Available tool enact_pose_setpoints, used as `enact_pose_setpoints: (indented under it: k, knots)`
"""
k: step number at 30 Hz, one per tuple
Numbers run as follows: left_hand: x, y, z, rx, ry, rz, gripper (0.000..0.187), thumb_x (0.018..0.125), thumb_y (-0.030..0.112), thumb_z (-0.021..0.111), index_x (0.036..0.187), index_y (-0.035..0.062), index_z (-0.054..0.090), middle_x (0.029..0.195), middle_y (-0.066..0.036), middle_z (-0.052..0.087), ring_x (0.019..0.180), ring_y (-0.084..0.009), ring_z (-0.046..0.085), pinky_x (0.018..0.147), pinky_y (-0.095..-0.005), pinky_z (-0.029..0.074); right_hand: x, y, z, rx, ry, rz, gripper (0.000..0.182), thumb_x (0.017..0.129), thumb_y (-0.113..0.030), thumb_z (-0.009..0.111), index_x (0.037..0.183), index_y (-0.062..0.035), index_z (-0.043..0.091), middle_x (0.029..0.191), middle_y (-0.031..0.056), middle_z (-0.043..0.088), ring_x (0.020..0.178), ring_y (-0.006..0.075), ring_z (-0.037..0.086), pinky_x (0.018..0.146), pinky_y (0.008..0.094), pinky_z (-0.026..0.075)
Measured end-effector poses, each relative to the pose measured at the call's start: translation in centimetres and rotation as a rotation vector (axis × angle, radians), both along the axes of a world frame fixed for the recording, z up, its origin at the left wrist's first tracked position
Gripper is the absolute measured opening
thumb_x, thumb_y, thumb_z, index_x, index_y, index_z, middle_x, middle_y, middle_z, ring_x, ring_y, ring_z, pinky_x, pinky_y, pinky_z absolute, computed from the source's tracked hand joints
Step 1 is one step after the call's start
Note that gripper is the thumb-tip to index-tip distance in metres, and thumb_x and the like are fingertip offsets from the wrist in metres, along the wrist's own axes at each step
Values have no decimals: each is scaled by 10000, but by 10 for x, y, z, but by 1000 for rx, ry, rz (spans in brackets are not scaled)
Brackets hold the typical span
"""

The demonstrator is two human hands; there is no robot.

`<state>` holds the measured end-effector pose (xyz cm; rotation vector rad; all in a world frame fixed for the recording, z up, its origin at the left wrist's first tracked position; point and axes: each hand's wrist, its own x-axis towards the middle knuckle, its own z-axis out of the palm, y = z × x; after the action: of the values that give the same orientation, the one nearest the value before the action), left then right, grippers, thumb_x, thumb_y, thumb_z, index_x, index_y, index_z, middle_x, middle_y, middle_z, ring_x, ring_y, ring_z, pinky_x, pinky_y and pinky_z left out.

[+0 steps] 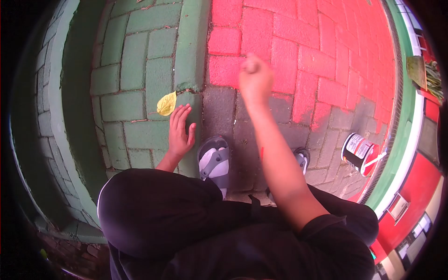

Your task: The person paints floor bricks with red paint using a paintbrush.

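Observation:
My right hand (256,81), smeared by motion, is closed in a fist over the red-painted paving bricks (284,51). A blunt brownish end poking out of the fist looks like the handle of a paintbrush (252,68); its bristles are hidden. Flat on the green curb edge, my left hand (181,130) has its fingers stretched out and holds nothing. A yellow leaf (166,104) lies just beyond its fingertips. Near my feet the bricks are unpainted grey (247,140), with ragged red paint edges to the right.
A paint can (358,151) with a red-smeared top and a white stick across it stands at the right. My sandalled feet (214,163) rest on grey bricks beside the green curb (191,46). A dark grating strip (395,93) and a plant pot (416,72) line the right side.

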<state>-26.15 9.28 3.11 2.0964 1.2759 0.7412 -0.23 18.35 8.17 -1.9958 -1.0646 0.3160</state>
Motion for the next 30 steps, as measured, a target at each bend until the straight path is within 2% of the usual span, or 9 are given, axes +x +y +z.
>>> enact_pose_setpoints:
  k: [3, 7, 9, 13, 17, 20, 24, 27, 30]
  knots:
    - [0, 0, 0, -5, 23, 2, 432, 994, 178, 554, 1380, -13, 528, 1455, -178, 551, 1387, -405, 458, 1178, -495, 329, -34, 19, 2, 67, 334, 94, 80, 821, 27, 661, 769, -13, 616, 734, 65, 666, 708, 138, 632, 680, 316, 509]
    - [0, 0, 1, -12, 16, 16, 434, 995, 180, 553, 1382, -13, 526, 1457, -177, 550, 1389, -406, 456, 1178, -495, 329, -30, 22, 9, 75, 757, 130, 104, 795, 42, 676, 753, -32, 615, 745, 25, 661, 708, 124, 625, 662, 300, 499]
    - [0, -1, 0, -12, 21, 20, 436, 996, 183, 553, 1385, -11, 526, 1457, -177, 550, 1392, -404, 454, 1179, -495, 328, -13, 13, -12, 47, 573, 25, 293, 939, -140, 702, 683, -54, 587, 630, 18, 624, 564, 90, 574, 521, 334, 449]
    - [-1, -1, 2, -14, 16, 18, 441, 994, 184, 556, 1390, -10, 524, 1460, -174, 547, 1394, -402, 453, 1180, -494, 328, 14, 3, 2, -22, 357, -76, 255, 938, -96, 681, 706, -48, 586, 604, 63, 590, 618, 82, 575, 596, 327, 485]
    - [-1, -1, 0, -19, 11, 13, 443, 996, 186, 560, 1394, -5, 522, 1464, -172, 542, 1398, -399, 449, 1181, -493, 329, 16, 1, 9, 227, 26, 355, 68, 844, -45, 665, 787, -73, 641, 825, 141, 722, 832, 282, 748, 685, 389, 542]
    - [-2, 0, 0, -24, 4, 16, 443, 996, 184, 566, 1397, 0, 523, 1461, -171, 544, 1401, -395, 446, 1182, -491, 329, 11, 2, 7, 64, -85, 693, 26, 794, -67, 664, 787, -90, 653, 987, 119, 754, 959, 346, 728, 721, 428, 559]
    - [-3, 0, 1, -21, -1, 14, 464, 985, 204, 605, 1398, 9, 528, 1458, -158, 544, 1387, -387, 456, 1172, -488, 351, 12, -6, 16, -254, -117, 984, 73, 729, -80, 678, 789, -76, 637, 1013, 128, 751, 1030, 313, 725, 744, 409, 561]
    - [-2, 0, 3, -26, 8, 21, 468, 983, 209, 610, 1398, 9, 526, 1458, -157, 543, 1383, -390, 460, 1168, -488, 359, 24, 7, 32, -97, 86, 922, 68, 725, -55, 660, 775, -83, 623, 986, 112, 754, 1018, 302, 735, 734, 412, 559]
    - [-2, 0, 3, -33, 6, 19, 472, 979, 203, 614, 1401, 11, 525, 1459, -154, 543, 1381, -394, 461, 1168, -489, 358, 18, 8, 15, -52, -104, 933, 48, 737, -67, 623, 781, -79, 638, 949, 117, 745, 916, 329, 718, 695, 423, 549]
